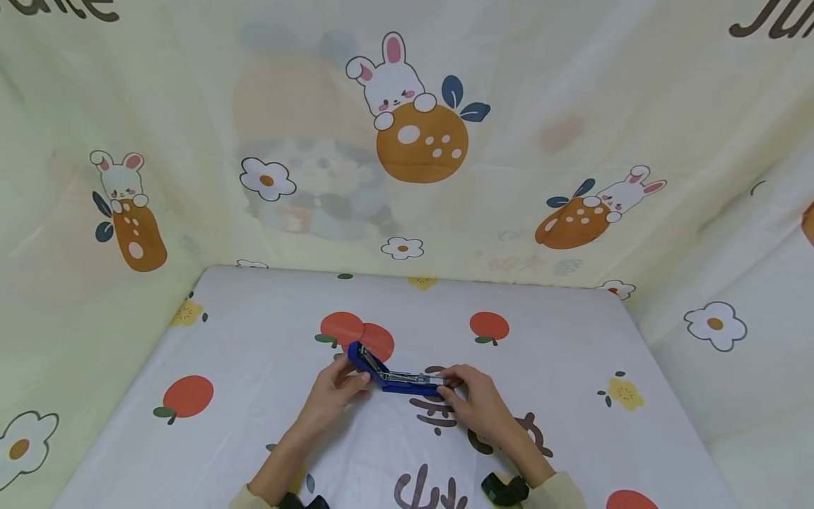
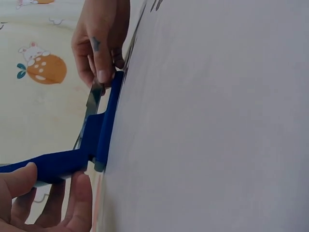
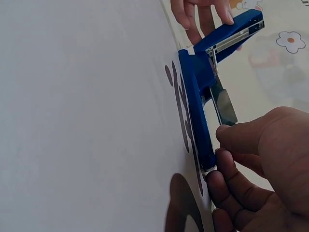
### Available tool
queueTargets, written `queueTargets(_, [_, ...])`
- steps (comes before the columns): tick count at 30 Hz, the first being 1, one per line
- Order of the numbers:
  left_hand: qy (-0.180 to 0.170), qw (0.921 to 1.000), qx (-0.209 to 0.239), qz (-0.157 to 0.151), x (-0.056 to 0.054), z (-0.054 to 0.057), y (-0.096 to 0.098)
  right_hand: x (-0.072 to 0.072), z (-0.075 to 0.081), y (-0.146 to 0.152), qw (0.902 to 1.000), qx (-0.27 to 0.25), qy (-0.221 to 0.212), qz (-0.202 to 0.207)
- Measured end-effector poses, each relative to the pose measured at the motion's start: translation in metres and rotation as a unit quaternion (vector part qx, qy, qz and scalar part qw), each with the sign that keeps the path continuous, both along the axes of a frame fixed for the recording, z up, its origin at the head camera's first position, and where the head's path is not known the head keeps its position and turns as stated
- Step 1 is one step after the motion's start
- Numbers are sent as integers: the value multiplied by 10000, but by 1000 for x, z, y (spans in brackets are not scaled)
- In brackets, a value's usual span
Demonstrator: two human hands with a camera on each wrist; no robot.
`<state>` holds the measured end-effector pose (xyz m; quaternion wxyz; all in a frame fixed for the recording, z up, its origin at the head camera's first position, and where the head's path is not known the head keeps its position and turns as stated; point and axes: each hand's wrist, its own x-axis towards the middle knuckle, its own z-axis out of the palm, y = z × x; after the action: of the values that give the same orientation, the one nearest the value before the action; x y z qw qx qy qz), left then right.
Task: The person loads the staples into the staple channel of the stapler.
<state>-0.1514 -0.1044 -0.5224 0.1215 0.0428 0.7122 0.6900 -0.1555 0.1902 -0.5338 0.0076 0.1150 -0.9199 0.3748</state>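
A blue stapler (image 1: 407, 385) is spread wide open over the table, its metal staple channel (image 1: 413, 378) exposed. Its top arm (image 2: 53, 164) tilts up to the left, between the thumb and fingers of my left hand (image 1: 337, 385). My right hand (image 1: 477, 399) pinches the other end, thumb at the tip of the metal channel and fingers by the end of the blue base (image 3: 198, 116). In the right wrist view the base lies along the tabletop, with the raised arm beyond it.
A white cloth with red fruit and dark lettering covers the table (image 1: 254, 452). Pale printed curtains (image 1: 191, 106) hang behind it and at both sides. Dark wrist devices (image 1: 505, 489) show near the sleeves at the bottom edge.
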Motion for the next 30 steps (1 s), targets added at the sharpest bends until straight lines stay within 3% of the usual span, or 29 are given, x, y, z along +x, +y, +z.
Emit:
queueTargets(20, [289, 9989, -361, 39, -1, 5, 15, -1, 0, 1, 9999, -89, 25, 53])
queueTargets(30, [388, 9969, -675, 145, -2, 2, 22, -1, 0, 2, 9999, -111, -6, 113])
